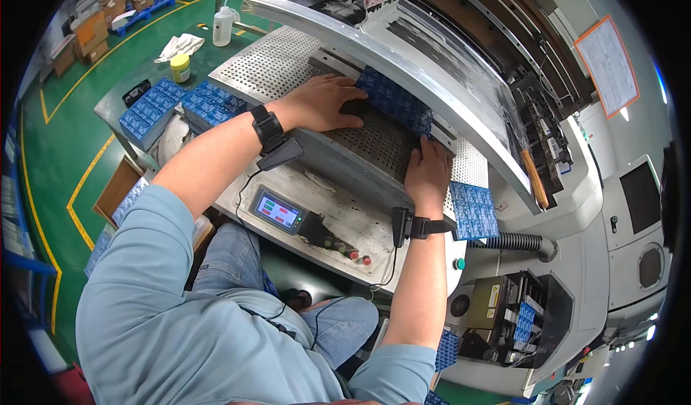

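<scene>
While both forearms reach up from the near edge, the left hand (327,102) lies flat, fingers spread, on the far left end of a row of blue printed cards (394,102) stacked on edge across the perforated metal bed (374,146) of a machine. The right hand (428,171) rests palm down at the row's right end, fingers curled against the cards; whether it grips any I cannot tell. Another bundle of blue cards (473,210) lies just right of that hand. More blue stacks (155,106) sit on the table to the far left, near a yellow-lidded jar (180,66). A small screen (277,212) sits on the near panel.
</scene>
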Demonstrator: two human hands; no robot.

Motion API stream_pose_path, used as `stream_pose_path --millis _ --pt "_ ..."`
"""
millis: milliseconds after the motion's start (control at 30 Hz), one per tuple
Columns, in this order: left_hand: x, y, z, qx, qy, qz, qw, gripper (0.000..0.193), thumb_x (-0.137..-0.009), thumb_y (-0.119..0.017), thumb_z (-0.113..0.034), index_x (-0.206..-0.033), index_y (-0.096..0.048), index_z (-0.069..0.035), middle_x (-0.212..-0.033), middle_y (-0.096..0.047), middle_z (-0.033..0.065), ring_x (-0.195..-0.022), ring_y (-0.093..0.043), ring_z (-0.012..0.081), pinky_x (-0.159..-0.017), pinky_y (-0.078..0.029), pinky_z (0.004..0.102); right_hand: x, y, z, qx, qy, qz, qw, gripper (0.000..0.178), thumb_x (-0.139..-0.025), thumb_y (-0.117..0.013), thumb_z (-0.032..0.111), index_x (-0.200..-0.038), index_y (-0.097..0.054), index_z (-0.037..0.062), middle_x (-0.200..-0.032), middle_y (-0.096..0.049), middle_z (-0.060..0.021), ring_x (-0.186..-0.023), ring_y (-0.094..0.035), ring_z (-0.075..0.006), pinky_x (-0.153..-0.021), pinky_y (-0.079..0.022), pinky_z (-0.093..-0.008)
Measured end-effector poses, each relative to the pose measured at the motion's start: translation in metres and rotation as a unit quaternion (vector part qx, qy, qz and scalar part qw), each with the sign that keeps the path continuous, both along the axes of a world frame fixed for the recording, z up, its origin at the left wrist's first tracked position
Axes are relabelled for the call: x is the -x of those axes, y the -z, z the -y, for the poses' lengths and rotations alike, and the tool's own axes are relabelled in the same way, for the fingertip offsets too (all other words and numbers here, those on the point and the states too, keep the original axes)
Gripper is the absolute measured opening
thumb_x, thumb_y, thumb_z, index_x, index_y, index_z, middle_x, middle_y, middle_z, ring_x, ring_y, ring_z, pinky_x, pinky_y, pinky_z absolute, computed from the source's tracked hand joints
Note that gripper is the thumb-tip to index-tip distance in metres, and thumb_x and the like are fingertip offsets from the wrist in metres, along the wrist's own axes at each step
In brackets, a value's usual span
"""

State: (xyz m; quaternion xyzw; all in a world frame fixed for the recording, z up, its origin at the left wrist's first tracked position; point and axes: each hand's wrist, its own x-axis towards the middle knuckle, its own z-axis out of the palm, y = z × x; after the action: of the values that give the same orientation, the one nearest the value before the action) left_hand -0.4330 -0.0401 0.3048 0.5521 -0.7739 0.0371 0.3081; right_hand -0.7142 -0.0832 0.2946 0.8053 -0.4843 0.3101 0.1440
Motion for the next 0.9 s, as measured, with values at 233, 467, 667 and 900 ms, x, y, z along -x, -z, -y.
stream_pose_path --millis 233,467,667,900 --pt "0.0008 0.0005 -0.0021 -0.001 0.003 -0.006 1.000 0.064 -0.086 -0.066 -0.052 -0.136 -0.057 -0.013 -0.145 -0.046 0.0214 -0.136 -0.042 0.0381 -0.114 -0.031 0.0435 0.0019 0.0012 0.0001 0.000 0.003 -0.011 1.000 0.036 -0.093 -0.057 0.021 -0.126 -0.063 0.0078 -0.127 -0.058 -0.0159 -0.123 -0.048 -0.0390 -0.106 -0.038 -0.0489" --pt "0.0010 0.0036 0.0014 0.027 -0.013 0.009 1.000 0.064 -0.087 -0.063 -0.054 -0.134 -0.058 -0.011 -0.140 -0.051 0.0202 -0.130 -0.047 0.0371 -0.112 -0.035 0.0416 -0.0011 -0.0020 -0.0018 -0.003 -0.005 0.005 1.000 0.037 -0.092 -0.057 0.019 -0.126 -0.064 0.0053 -0.124 -0.059 -0.0169 -0.121 -0.050 -0.0367 -0.108 -0.035 -0.0453" --pt "0.0061 0.0016 -0.0026 0.015 -0.018 -0.019 1.000 0.065 -0.086 -0.067 -0.052 -0.137 -0.056 -0.014 -0.146 -0.044 0.0201 -0.135 -0.041 0.0384 -0.114 -0.031 0.0438 0.0008 -0.0003 -0.0011 0.007 -0.001 -0.006 1.000 0.038 -0.092 -0.057 0.019 -0.127 -0.063 0.0052 -0.124 -0.059 -0.0170 -0.120 -0.050 -0.0365 -0.108 -0.035 -0.0450" --pt "0.0096 0.0054 -0.0017 0.081 -0.012 0.083 0.993 0.063 -0.090 -0.053 -0.064 -0.136 -0.058 -0.020 -0.149 -0.040 0.0182 -0.140 -0.033 0.0373 -0.116 -0.026 0.0495 0.0017 0.0007 0.0008 -0.012 0.003 -0.015 1.000 0.037 -0.094 -0.057 0.023 -0.128 -0.062 0.0085 -0.128 -0.057 -0.0156 -0.126 -0.046 -0.0393 -0.108 -0.037 -0.0488"
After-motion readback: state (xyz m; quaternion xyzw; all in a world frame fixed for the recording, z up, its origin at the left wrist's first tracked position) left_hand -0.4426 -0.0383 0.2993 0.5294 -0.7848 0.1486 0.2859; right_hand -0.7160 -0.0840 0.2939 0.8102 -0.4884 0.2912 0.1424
